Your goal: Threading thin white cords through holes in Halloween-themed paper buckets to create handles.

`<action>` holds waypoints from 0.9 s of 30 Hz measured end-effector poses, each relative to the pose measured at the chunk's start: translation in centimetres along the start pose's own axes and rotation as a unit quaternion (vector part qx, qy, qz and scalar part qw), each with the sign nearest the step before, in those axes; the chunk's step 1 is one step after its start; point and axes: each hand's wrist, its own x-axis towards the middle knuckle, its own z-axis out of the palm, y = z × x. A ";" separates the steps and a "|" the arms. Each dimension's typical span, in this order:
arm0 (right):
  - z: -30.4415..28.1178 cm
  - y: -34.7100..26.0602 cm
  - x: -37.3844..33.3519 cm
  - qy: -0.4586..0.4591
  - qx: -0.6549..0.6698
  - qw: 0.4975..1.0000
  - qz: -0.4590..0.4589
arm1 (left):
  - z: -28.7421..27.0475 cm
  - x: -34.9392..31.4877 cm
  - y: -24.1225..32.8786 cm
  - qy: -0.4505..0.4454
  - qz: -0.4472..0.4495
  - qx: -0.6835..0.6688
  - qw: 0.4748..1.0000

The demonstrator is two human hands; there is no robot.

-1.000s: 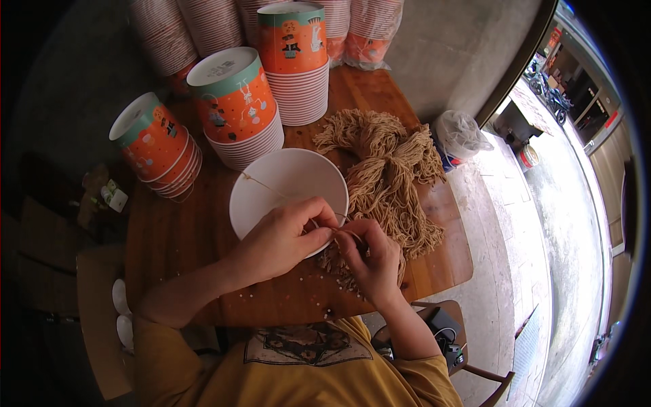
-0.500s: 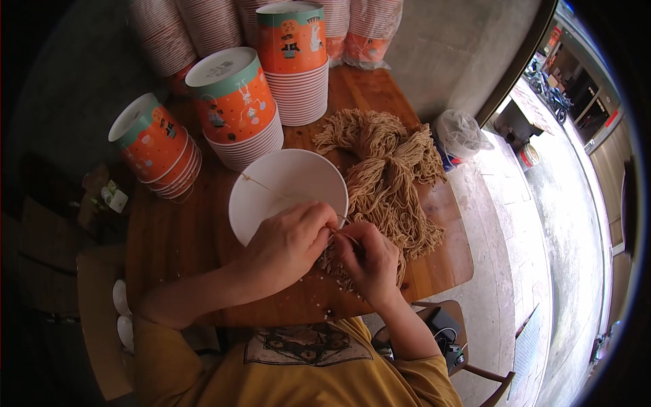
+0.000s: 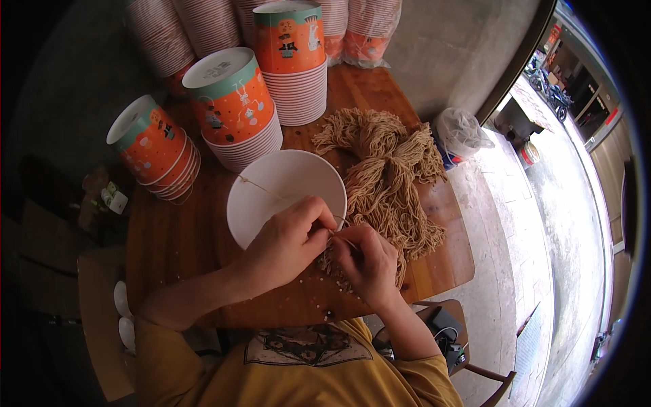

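Observation:
A white paper bucket (image 3: 288,169) stands on the wooden table in front of me, its inside facing up. A thin tan cord (image 3: 260,187) runs from a knot at the bucket's far left wall across the opening toward my fingers. At the near right rim, my left hand (image 3: 291,237) pinches the cord between thumb and forefinger. Close beside it, my right hand (image 3: 369,264) is closed on the same cord, fingertips almost meeting the left ones. A thick bundle of tan cords (image 3: 390,176) lies to the right of the bucket, partly behind my right hand.
Upside-down stacks of orange and green paper buckets (image 3: 234,102) stand behind and left of the bucket. More bagged stacks (image 3: 369,30) line the wall. Small white bits lie along the table's near edge (image 3: 325,312). A chair (image 3: 451,319) holding black devices stands at right.
The bucket has shifted very slightly left. My fingers have adjusted a little on the cord, both hands staying at the bucket's near right rim.

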 end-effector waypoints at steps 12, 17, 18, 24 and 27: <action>0.2 0.0 -0.4 0.009 0.074 0.995 0.064 | -0.5 0.9 -1.1 -0.102 -0.089 -0.225 0.965; 0.6 0.3 -0.6 0.020 0.206 0.956 0.208 | -0.5 1.3 -1.1 -0.114 -0.076 -0.276 0.951; 0.5 0.3 -0.5 0.020 0.206 0.956 0.209 | -0.5 1.3 -1.1 -0.115 -0.076 -0.276 0.951; 0.3 0.9 -0.8 -0.033 0.405 0.841 0.356 | -0.9 1.6 -0.9 -0.130 -0.098 -0.318 0.934; 0.6 0.9 -1.1 0.018 0.362 0.886 0.289 | -0.9 1.7 -0.7 -0.133 -0.119 -0.325 0.929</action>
